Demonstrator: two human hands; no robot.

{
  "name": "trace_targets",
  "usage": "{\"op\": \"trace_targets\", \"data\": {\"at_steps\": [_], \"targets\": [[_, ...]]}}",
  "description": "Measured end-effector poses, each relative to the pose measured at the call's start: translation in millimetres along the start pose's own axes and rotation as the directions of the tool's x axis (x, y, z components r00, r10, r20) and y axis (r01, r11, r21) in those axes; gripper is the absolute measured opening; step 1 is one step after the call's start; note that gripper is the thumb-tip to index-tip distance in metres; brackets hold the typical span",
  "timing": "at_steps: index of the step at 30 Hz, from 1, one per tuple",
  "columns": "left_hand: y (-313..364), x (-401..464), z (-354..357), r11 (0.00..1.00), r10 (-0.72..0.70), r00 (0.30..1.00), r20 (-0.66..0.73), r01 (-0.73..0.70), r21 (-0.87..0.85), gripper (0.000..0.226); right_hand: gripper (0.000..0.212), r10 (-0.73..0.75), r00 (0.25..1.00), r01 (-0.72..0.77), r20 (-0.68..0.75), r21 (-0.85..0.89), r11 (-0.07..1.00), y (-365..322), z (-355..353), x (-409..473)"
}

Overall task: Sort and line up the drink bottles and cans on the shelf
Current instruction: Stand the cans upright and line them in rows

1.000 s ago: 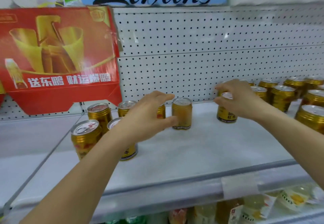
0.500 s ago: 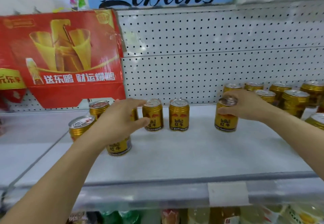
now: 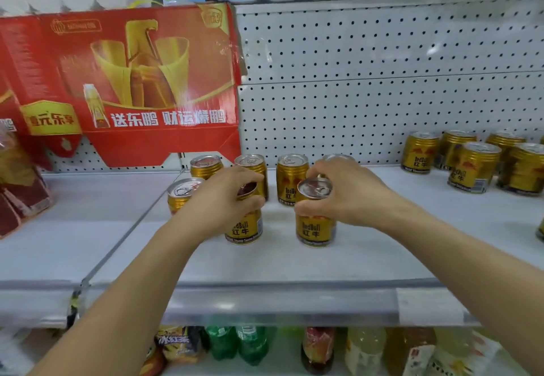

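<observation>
Gripping one short gold metal drink can near its silver pull-tab top, the right hand stands it upright on the white shelf; the left hand clasps a matching can alongside (apart). Half a second ago the right's can stood further right.

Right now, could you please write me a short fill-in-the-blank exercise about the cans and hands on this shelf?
1. The right hand grips a gold can by its ____ end.
2. The left hand holds another gold can that stands ____ on the shelf.
3. The carton leaning on the pegboard is mostly ____ in colour.
4. The loose group of cans stands on the ____ side of the shelf.

Missing words: top; upright; red; right
</observation>
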State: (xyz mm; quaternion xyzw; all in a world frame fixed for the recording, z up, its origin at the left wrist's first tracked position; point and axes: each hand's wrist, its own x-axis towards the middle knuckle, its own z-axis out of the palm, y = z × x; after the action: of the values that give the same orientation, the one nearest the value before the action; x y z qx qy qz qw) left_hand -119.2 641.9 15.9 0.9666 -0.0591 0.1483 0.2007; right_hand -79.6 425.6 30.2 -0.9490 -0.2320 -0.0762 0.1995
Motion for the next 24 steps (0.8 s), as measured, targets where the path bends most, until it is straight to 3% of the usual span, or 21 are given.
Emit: {"op": "trace_targets", "data": {"at_steps": [10, 17, 19, 24], "targets": [[-0.9, -0.9, 0.5, 0.999, 0.034, 0.999, -0.013, -0.034, 0.005, 0.047, 0.061, -0.053, 0.998, 0.053, 0.026, 0.031, 0.998, -23.3, 11.2, 14.3], [10.7, 1.5, 3.6, 0.990, 0.076, 0.997, -0.033, -0.071, 0.126, 0.043, 0.059, -0.143, 0.987, 0.139, 0.074, 0.053, 0.989, -16.8, 14.0, 13.1], [20.3, 4.0, 7.2, 0.988, 0.122, 0.990, -0.070, -0.115, 0.100, 0.044, 0.062, -0.128, 0.991, 0.125, 0.029, 0.078, 0.989, -3.2, 2.0, 10.0], [58.2, 24.8, 4.1, 0.990, 0.137, 0.988, -0.078, -0.139, -0.020, 0.045, 0.052, 0.110, 0.967, -0.082, -0.229, 0.130, 0.988, 94.0, -56.9, 36.6]]}}
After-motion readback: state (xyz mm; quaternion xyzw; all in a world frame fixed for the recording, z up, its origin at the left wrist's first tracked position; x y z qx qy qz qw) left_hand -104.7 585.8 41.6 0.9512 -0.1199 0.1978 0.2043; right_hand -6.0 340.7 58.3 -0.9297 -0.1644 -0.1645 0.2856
